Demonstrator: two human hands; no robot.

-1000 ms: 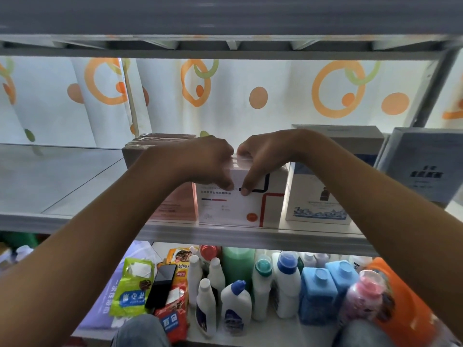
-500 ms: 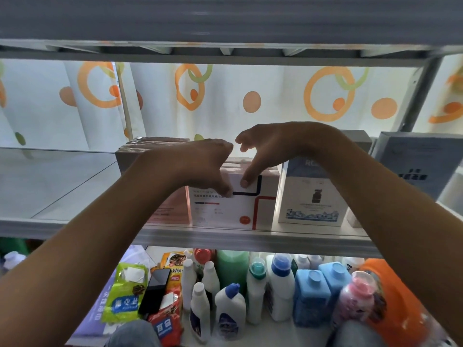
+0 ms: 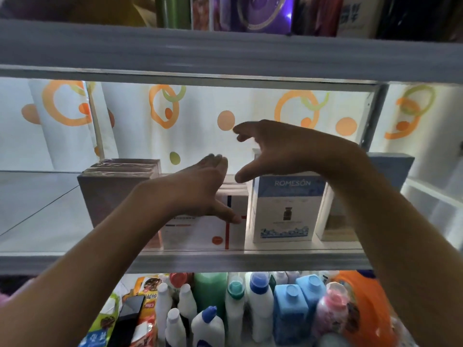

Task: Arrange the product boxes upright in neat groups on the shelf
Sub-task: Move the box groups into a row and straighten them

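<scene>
- White cardboard box with red and blue lines (image 3: 220, 229) stands upright on the middle white shelf (image 3: 175, 259), near its front edge, between two neighbours.
- Left hand (image 3: 198, 191) lies in front of and over this box's upper part; fingers straight and together, reaching back over the top, thumb tip touching the front face near the red cross line. Nothing gripped.
- Right hand (image 3: 283, 149) is raised above and to the right of the box, clear of it; fingers spread and loosely curved, thumb pointing down toward the box's top right corner. Holds nothing.
- Pinkish-brown boxes wrapped in clear film (image 3: 117, 189) stand just beside it on the left, apparently touching.
- Tall white and blue box printed ROMESON (image 3: 285, 209) stands upright on the right, a narrow gap between.
- Grey-blue box (image 3: 390, 166) further right, partly hidden by the right arm.
- Lower shelf: white and blue plastic bottles (image 3: 253, 309), packed close.
- Behind: white curtain with orange rings (image 3: 162, 108).
</scene>
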